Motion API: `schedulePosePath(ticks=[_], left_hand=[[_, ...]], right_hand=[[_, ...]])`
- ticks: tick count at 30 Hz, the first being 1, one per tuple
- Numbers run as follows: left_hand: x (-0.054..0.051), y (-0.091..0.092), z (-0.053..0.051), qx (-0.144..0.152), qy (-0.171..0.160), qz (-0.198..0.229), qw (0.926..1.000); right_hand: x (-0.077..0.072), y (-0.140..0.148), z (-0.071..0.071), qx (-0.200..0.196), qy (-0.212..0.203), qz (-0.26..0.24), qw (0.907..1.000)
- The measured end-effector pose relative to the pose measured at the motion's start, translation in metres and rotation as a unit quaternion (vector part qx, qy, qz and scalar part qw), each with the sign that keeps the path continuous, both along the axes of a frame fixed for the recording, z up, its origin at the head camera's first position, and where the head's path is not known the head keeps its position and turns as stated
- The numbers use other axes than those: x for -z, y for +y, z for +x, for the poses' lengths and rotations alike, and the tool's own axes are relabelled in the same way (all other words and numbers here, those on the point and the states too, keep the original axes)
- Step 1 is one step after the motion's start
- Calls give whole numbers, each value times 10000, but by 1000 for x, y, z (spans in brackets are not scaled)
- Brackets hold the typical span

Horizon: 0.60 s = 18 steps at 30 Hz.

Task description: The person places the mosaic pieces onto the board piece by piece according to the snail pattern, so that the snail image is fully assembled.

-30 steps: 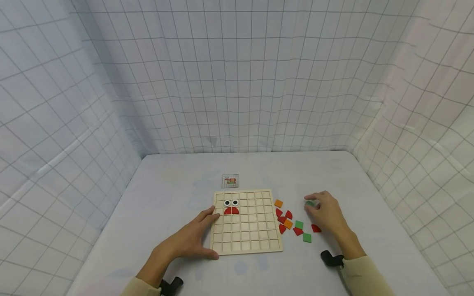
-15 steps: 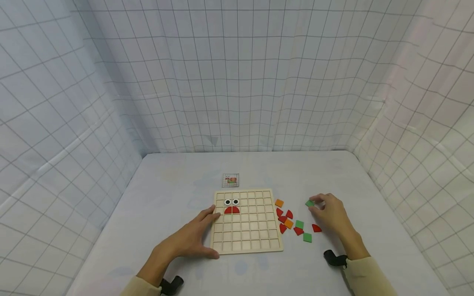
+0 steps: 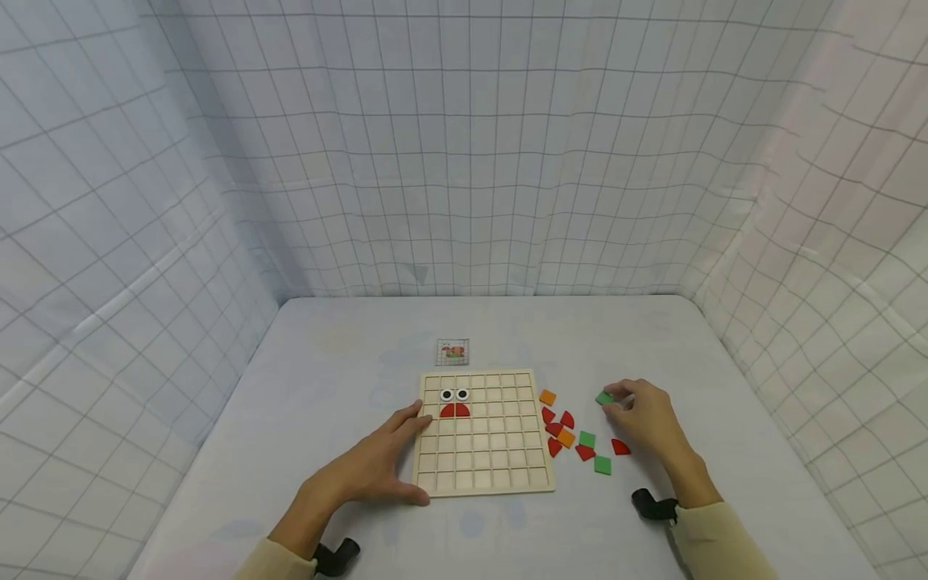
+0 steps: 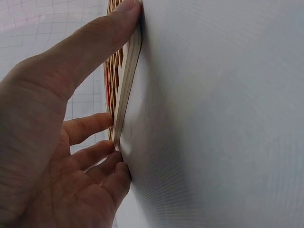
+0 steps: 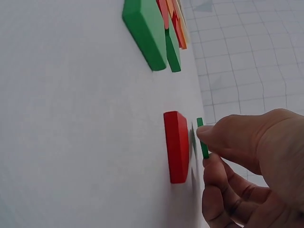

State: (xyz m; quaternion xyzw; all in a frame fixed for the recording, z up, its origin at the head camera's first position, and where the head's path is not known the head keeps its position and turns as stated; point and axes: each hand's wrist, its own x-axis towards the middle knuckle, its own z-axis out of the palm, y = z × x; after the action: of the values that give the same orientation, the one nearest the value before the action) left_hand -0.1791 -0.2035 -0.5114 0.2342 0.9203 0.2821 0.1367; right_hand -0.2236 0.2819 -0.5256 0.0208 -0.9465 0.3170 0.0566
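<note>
A pale wooden grid board (image 3: 482,442) lies on the table, bearing two eye pieces (image 3: 454,395) and two red quarter-round pieces (image 3: 455,411) below them at its upper left. Along the board's left edge rests my left hand (image 3: 368,467), thumb near the lower corner and fingers at the side; the left wrist view shows the thumb and fingertips touching the edge (image 4: 127,85). My right hand (image 3: 648,417) pinches a green square tile (image 3: 604,398) between thumb and finger. In the right wrist view that tile (image 5: 203,138) is held on edge, just off the table.
Right of the board lie several red quarter-round pieces (image 3: 568,420), orange squares (image 3: 547,397) and green squares (image 3: 602,465). One red piece (image 3: 620,446) lies near my right wrist. A small picture card (image 3: 453,352) sits behind the board. Gridded white cloth (image 3: 471,161) surrounds the table.
My right hand has shifted slightly right, and the green tile between its fingers has changed its tilt. My left hand stays at the board's edge.
</note>
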Motion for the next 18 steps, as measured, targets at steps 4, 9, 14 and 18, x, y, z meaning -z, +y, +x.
schedulePosePath(ticks=[4, 9, 14, 18], left_hand=[[-2, 0, 1, 19, 13, 30, 10000], [-1, 0, 1, -32, -34, 32, 10000], [0, 0, 0, -35, -35, 4, 10000], [0, 0, 0, -30, -10, 9, 10000]], right_hand=[[-2, -8, -1, -5, 78, -20, 10000], [-6, -23, -3, -113, 103, -58, 9999], [-9, -42, -4, -402, 144, -113, 9990], [-9, -57, -5, -788, 240, -235, 9963]])
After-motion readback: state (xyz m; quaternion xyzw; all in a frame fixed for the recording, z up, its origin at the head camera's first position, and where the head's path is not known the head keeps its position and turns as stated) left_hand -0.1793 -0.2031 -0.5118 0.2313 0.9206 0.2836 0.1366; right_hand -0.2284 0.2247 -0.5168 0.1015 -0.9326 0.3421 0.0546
